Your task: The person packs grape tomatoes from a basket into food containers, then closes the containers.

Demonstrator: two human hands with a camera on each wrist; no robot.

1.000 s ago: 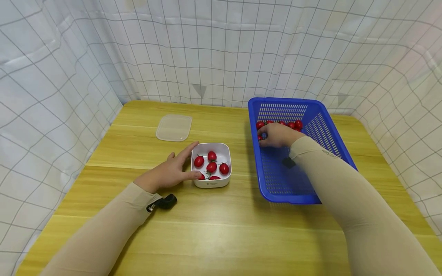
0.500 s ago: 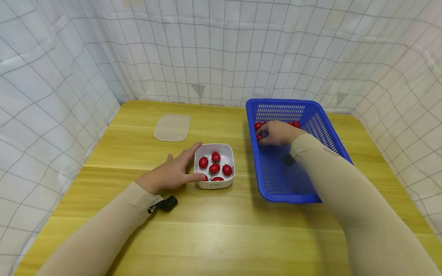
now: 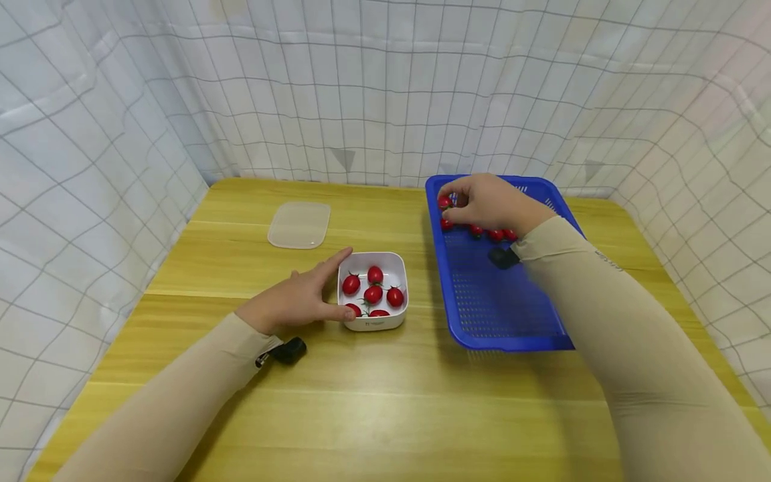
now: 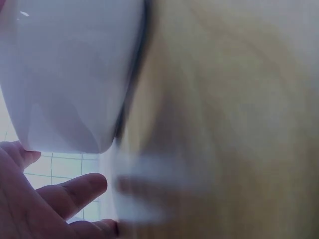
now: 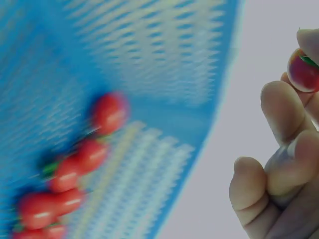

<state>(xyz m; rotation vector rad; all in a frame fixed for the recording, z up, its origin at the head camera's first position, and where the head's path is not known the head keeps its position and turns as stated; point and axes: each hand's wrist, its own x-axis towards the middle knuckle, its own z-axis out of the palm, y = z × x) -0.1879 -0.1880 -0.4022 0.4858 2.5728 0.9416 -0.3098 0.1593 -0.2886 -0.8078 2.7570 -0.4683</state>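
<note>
My left hand (image 3: 295,298) lies along the left side of a square white plastic box (image 3: 372,323), fingers extended, thumb at its front rim and index finger at its back corner. In the left wrist view a fingertip meets the edge of the box, and the other fingers are spread apart. Several cherry tomatoes (image 3: 373,294) with green stems lie inside the box. Over the far left part of a blue plastic basket (image 3: 448,294), my right hand (image 3: 490,202) pinches a cherry tomato (image 5: 303,72) between thumb and fingers. More cherry tomatoes (image 5: 67,174) lie below it in the basket.
A translucent square lid (image 3: 299,225) lies flat on the wooden table (image 3: 373,402), behind and left of the box. White grid-patterned curtain (image 3: 385,94) surrounds the table at the back and sides. The basket's raised rim stands between the right hand and the box.
My right hand has risen from down inside the basket with a cherry tomato, uncovering others beneath. My left hand stays at the box, which has barely shifted in view.
</note>
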